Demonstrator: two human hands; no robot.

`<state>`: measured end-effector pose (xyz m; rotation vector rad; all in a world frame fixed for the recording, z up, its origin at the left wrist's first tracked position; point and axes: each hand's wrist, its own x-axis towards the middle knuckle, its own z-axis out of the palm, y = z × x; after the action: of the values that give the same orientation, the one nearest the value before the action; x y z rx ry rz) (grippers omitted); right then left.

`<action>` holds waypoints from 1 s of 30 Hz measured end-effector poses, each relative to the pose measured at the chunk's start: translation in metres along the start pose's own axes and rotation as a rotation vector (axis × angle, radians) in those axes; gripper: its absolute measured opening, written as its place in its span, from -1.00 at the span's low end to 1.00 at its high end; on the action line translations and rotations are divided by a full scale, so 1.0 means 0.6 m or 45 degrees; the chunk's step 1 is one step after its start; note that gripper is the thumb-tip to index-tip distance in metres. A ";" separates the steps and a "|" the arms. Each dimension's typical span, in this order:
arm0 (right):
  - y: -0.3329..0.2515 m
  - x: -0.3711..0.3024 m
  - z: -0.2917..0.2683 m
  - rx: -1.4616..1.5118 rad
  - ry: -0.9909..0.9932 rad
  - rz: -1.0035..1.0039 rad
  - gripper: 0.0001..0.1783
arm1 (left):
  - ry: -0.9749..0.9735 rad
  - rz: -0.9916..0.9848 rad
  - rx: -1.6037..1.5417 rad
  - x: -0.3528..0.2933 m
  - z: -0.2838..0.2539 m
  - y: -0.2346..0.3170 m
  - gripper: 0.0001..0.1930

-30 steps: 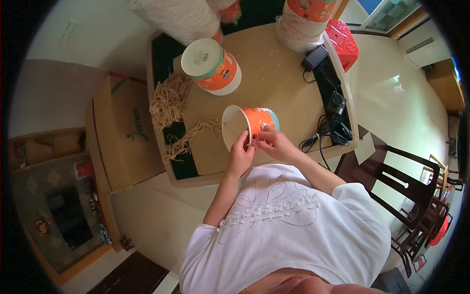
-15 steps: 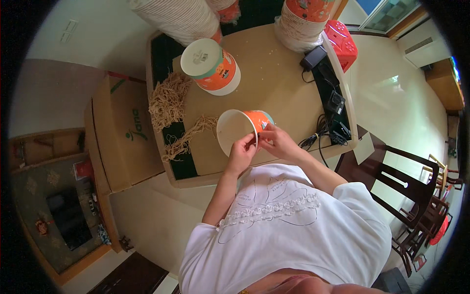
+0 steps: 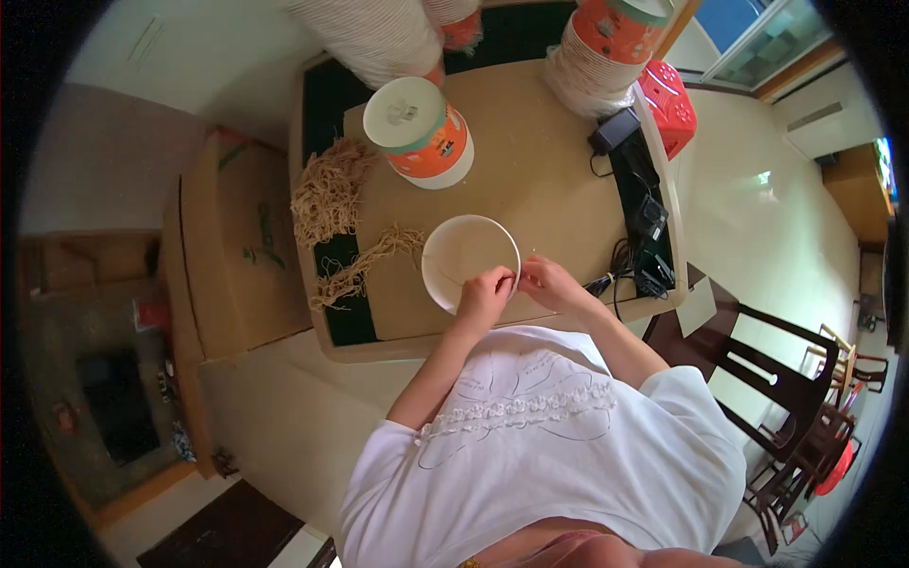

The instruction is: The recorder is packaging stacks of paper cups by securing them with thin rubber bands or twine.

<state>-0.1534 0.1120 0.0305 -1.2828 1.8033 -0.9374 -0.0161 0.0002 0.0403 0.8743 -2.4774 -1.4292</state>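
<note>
A round white paper tub (image 3: 466, 248) stands open end up near the table's front edge. My left hand (image 3: 486, 296) is closed on the near right part of its rim, with the fingers over the edge. Just outside the rim, my right hand (image 3: 555, 287) has its thumb and fingers pinched together close to the left fingertips; what lies in the pinch is hidden. A thin strand seems to show inside the tub. To the left lies a loose bunch of tan paper cord (image 3: 369, 268), its end close to the tub.
Behind the tub stands an upside-down orange and white paper tub (image 3: 440, 142). A bigger heap of tan cord (image 3: 327, 194) lies at left. Tall stacks of tubs (image 3: 374, 38) line the far edge. Black adapters and cables (image 3: 649, 218) run along the right side; a red stool (image 3: 668, 109) is beyond.
The tub has tipped from leaning on its side to upright, its orange wall now out of sight. Both hands have moved slightly right with its rim.
</note>
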 end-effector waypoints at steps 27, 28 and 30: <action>-0.032 0.050 -0.032 -0.551 -0.096 0.104 -0.83 | 0.050 -0.055 -0.483 0.029 0.031 -0.060 -0.92; -0.032 0.050 -0.031 -0.557 -0.099 0.103 -0.83 | 0.038 -0.096 -0.516 0.030 0.029 -0.058 -0.92; -0.033 0.046 -0.028 -0.563 -0.024 0.118 -0.87 | 0.116 -0.092 -0.526 0.025 0.023 -0.049 -0.92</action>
<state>-0.1661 0.0832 0.0517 -1.4460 2.1100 -0.4855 -0.0222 -0.0089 0.0063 0.9194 -1.9945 -1.7905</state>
